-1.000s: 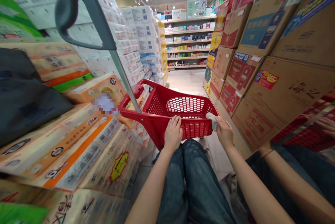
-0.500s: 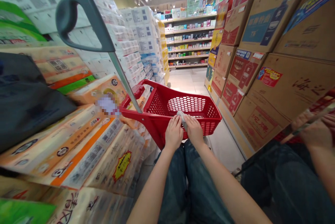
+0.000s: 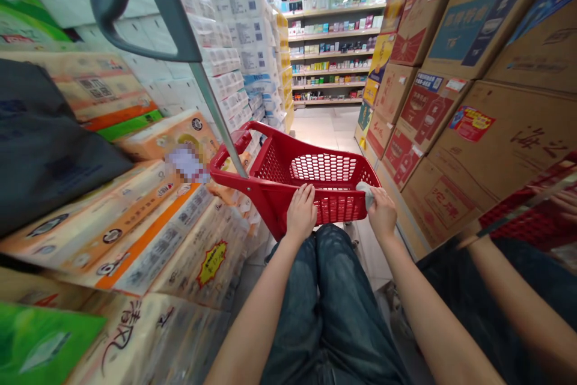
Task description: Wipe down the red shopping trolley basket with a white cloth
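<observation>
In the head view, a red plastic rolling shopping basket (image 3: 336, 194) stands before my knees, with perforated sides and a long metal pull handle (image 3: 219, 118) with a grey grip. My left hand (image 3: 302, 212) is closed over the near rim, fingers hooked across its top edge. At the rim's right-hand corner, my right hand (image 3: 383, 212) pinches a pale grey cloth (image 3: 366, 193) against the red plastic. Part of the cloth is hidden by the fingers. Inside the basket, only the red lattice wall shows.
Stacked tissue packs (image 3: 157, 229) crowd the left side, with a dark bag (image 3: 49, 145) on top. Cardboard cartons (image 3: 487, 139) rise on the right. A reflective surface at the lower right mirrors my arm and legs. Beyond the aisle floor (image 3: 322, 127) stand stocked shelves (image 3: 333, 54).
My right hand has slid the cloth rightward along the near rim to the corner, away from my left hand. The left hand stays on the rim. My view has tipped slightly downward.
</observation>
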Motion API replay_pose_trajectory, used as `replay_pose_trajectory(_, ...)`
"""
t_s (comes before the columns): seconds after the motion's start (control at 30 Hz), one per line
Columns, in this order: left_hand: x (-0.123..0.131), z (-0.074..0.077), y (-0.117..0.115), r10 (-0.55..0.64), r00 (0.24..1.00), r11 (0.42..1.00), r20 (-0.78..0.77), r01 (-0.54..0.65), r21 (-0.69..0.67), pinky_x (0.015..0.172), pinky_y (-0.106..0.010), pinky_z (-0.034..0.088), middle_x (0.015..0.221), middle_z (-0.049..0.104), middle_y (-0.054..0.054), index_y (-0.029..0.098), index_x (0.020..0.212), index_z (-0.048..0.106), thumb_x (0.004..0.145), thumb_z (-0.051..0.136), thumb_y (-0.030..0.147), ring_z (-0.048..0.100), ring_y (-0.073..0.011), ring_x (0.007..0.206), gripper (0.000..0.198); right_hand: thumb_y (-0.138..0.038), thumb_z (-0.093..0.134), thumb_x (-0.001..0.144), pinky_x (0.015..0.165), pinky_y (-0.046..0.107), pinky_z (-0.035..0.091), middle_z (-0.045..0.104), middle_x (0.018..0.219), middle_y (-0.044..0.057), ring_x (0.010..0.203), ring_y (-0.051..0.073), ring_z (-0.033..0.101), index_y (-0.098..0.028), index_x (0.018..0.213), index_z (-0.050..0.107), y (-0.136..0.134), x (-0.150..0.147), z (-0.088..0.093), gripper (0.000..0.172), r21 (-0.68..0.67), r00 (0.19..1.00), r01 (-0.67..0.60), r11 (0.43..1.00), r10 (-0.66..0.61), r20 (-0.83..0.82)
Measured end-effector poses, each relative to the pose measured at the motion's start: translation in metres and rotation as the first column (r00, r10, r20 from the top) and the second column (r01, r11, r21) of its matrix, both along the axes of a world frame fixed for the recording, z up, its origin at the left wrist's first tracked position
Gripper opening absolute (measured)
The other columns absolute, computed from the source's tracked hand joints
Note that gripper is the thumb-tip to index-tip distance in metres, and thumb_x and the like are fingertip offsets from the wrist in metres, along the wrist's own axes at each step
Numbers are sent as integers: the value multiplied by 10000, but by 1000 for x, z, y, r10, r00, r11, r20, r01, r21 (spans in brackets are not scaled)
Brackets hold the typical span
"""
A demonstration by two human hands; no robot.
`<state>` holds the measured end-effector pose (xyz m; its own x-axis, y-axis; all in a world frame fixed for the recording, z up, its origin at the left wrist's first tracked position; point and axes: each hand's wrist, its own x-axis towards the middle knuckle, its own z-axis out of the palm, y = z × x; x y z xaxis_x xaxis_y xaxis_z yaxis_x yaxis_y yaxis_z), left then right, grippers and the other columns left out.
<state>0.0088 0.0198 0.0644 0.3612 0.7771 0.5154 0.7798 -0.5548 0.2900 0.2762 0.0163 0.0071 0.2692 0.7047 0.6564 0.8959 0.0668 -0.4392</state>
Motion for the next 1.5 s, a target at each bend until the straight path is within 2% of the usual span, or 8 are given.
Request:
replay_pose_trajectory(0.1, 0, -1, 1, -3, 1000, 1000, -13, 3, -1, 1206, -421, 237, 1494, 428, -85, 110, 1420, 417, 901, 367, 138, 283, -206, 1435, 522, -69, 383, 820, 1068, 461, 383, 635, 1270, 119, 1245, 266, 527, -150, 1241, 609, 7, -44, 8, 484, -22, 999, -43, 999, 44, 10)
replay_pose_trajectory(0.23, 0, -1, 4, -4, 999, 1000, -44, 3, -5, 1198, -446, 252, 1509, 404, -91, 111, 1432, 396, 889, 373, 129, 261, -210, 1445, 544, -53, 364, 843, 1115, 471, 334, 597, 1329, 104, 1299, 238, 478, -157, 1316, 552, 20, -110, 16, 520, -12, 962, -264, 964, 264, 65)
replay_pose_trajectory(0.33, -1, 2, 10, -3, 997, 1000, -73, 2, -15, 1190, -467, 263, 1507, 407, -96, 118, 1434, 396, 882, 385, 133, 268, -215, 1444, 553, -72, 346, 886, 1126, 469, 326, 565, 1367, 104, 1319, 222, 461, -156, 1358, 511, 28, -131, 19, 507, -33, 942, -328, 944, 330, 70)
replay_pose_trajectory(0.6, 4, 12, 30, -18, 995, 1000, -101, 18, -1, 1193, -408, 260, 1479, 450, -96, 105, 1391, 454, 897, 406, 143, 314, -193, 1423, 498, -64, 325, 894, 1119, 449, 368, 600, 1328, 91, 1283, 207, 509, -180, 1327, 545, 42, -66, 19, 499, -62, 930, -325, 944, 331, 159)
replay_pose_trajectory(0.97, 18, 12, 54, -18, 990, 1000, -141, 16, -14, 1193, -403, 249, 1489, 437, -95, 100, 1399, 440, 912, 396, 154, 303, -197, 1428, 492, -113, 303, 911, 1108, 460, 377, 601, 1316, 108, 1276, 214, 505, -161, 1291, 566, 68, 10, -3, 464, -9, 944, -315, 949, 315, 96)
replay_pose_trajectory(1.2, 31, 12, 65, 11, 987, 1000, -159, -9, 11, 1190, -393, 258, 1487, 436, -112, 82, 1395, 436, 912, 399, 162, 310, -201, 1425, 491, -35, 335, 850, 1104, 464, 361, 607, 1301, 136, 1302, 247, 475, -122, 1269, 579, 90, -33, 4, 493, -35, 998, -64, 997, 65, 25)
replay_pose_trajectory(1.37, 34, 6, 67, 50, 989, 998, -141, -46, 31, 1190, -411, 260, 1502, 416, -98, 96, 1420, 401, 910, 379, 154, 286, -207, 1436, 514, -43, 361, 860, 1109, 433, 364, 574, 1351, 122, 1316, 240, 463, -128, 1328, 537, 94, -93, 13, 507, -72, 979, -172, 982, 179, 102)
replay_pose_trajectory(1.5, 33, 6, 73, 43, 989, 998, -140, -38, 42, 1196, -392, 249, 1495, 428, -91, 95, 1411, 420, 906, 391, 161, 313, -208, 1423, 510, -64, 346, 879, 1120, 428, 374, 532, 1406, 76, 1344, 211, 442, -186, 1379, 490, 96, -93, 12, 535, -35, 944, -299, 954, 301, 133)
